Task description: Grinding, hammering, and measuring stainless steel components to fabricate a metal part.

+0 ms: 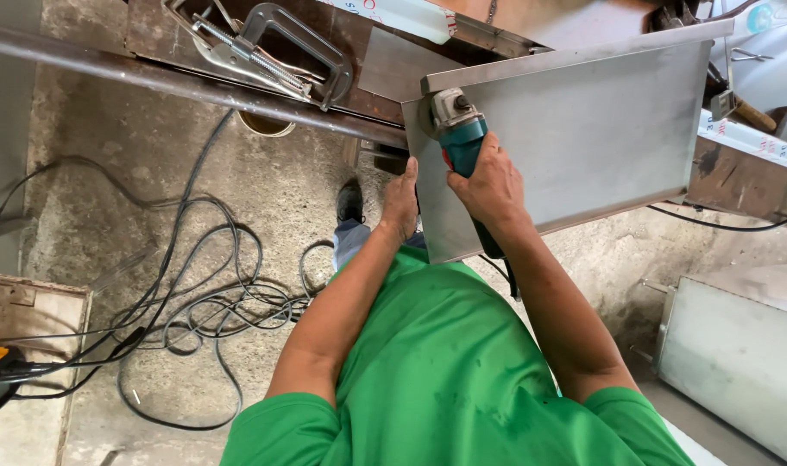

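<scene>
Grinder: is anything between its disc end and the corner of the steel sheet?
Nothing visible. The grinder, gripped by the right hand, has its head right at the sheet's upper left corner. The left hand rests on the sheet's left edge, below the head.

1. Right hand (490, 183) wrapped around teal angle grinder (459, 129), head at corner of grey metal sheet (592, 129).
2. Left hand (400, 203) pressed against sheet's near edge.
3. Large clamp (277, 52) lying on rusty surface (152, 34).
4. Black cables (195, 293) tangled over concrete floor (91, 198).
</scene>
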